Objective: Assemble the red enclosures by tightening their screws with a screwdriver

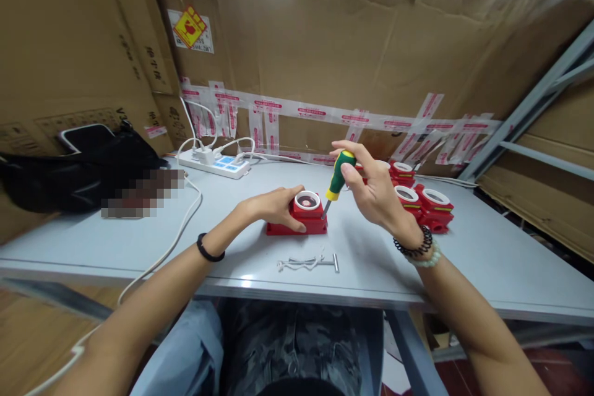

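A red plastic part with a white ring on top (304,215) sits on the grey table (139,241) in front of me. My left hand (271,205) grips its left side and holds it down. My right hand (374,189) holds a screwdriver with a green and yellow handle (338,178), tilted, its tip touching the right edge of the red part. Small metal pieces, a clip and a pin (309,262), lie on the table just in front of the part.
Several more red parts with white rings (424,204) stand at the right behind my right hand. A white power strip (214,164) with cables lies at the back, a black bag (78,170) with a phone at the left. Cardboard walls surround the table.
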